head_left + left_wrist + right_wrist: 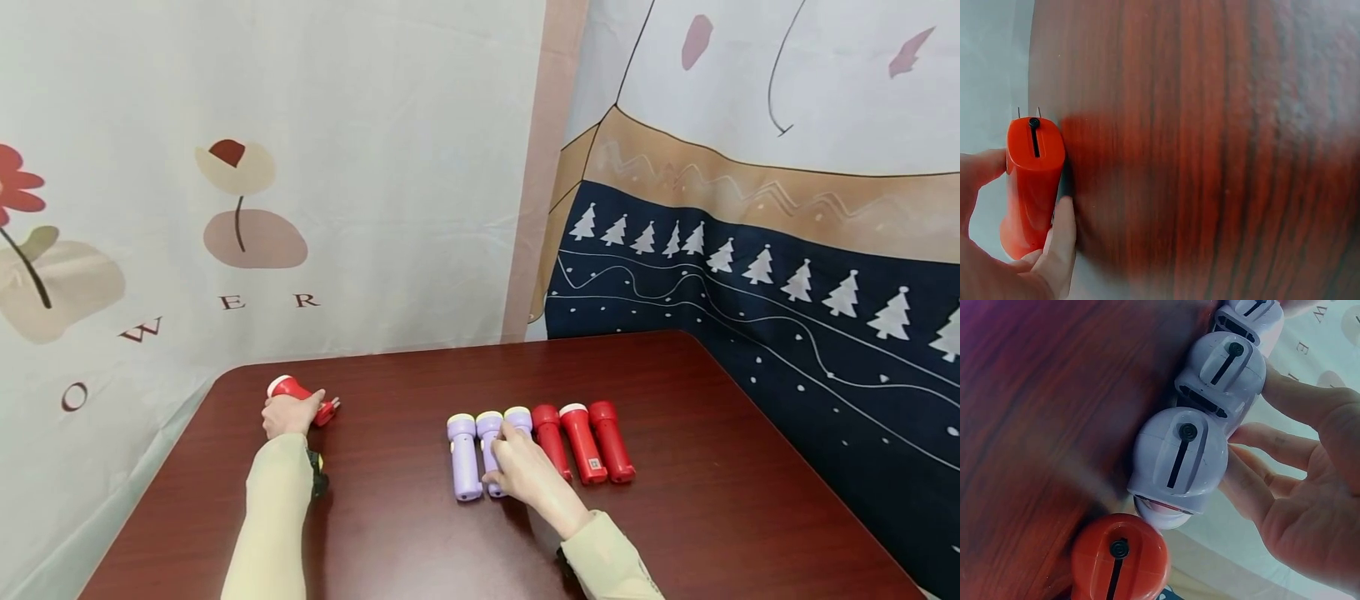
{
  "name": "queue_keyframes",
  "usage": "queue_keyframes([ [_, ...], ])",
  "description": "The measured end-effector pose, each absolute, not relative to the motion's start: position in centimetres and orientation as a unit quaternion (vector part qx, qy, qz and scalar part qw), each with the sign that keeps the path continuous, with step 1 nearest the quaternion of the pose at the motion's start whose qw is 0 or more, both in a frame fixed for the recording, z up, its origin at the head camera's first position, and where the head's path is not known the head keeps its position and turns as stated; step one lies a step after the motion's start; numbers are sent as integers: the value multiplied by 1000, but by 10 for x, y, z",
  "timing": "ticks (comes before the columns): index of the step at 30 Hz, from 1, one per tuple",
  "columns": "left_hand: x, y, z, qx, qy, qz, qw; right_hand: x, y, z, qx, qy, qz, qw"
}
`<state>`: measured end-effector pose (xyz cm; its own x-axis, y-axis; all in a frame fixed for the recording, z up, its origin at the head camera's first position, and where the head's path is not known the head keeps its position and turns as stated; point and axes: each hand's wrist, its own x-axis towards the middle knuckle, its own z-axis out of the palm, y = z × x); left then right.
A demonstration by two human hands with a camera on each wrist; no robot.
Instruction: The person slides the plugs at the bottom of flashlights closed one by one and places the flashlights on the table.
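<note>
At the table's far left, my left hand [288, 414] grips a red flashlight [321, 409] with a white head rim. Two metal prongs stick out of its tail end, seen in the left wrist view, where thumb and fingers lie on either side of the red body [1032, 187]. My right hand [525, 467] rests over a row of flashlights. Its thumb touches the middle purple flashlight [1225, 365], and its other fingers lie against the purple flashlight beside the red ones [1179, 456]. The leftmost purple flashlight [465, 458] lies apart from that hand.
Right of the purple ones lie three red flashlights: one partly behind my hand [550, 433], a middle one with a white rim and label [581, 437], and the outermost [611, 442]. The brown table [390, 542] ends at printed curtains [405, 208] behind.
</note>
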<state>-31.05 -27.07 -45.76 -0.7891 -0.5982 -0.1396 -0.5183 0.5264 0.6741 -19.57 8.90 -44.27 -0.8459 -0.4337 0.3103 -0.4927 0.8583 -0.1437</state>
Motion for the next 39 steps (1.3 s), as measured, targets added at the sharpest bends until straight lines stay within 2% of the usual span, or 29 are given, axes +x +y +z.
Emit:
queue_keyframes([
  [20, -292, -276, -449, 302, -843, -439, 68, -196, 87, -444, 246, -952, 116, 137],
  [32, -284, -252, -453, 296, -831, -459, 101, -196, 89, -442, 236, -956, 127, 122],
  [39, -275, -228, -443, 273, -834, -464, 124, -196, 90, -443, 235, -956, 129, 118],
])
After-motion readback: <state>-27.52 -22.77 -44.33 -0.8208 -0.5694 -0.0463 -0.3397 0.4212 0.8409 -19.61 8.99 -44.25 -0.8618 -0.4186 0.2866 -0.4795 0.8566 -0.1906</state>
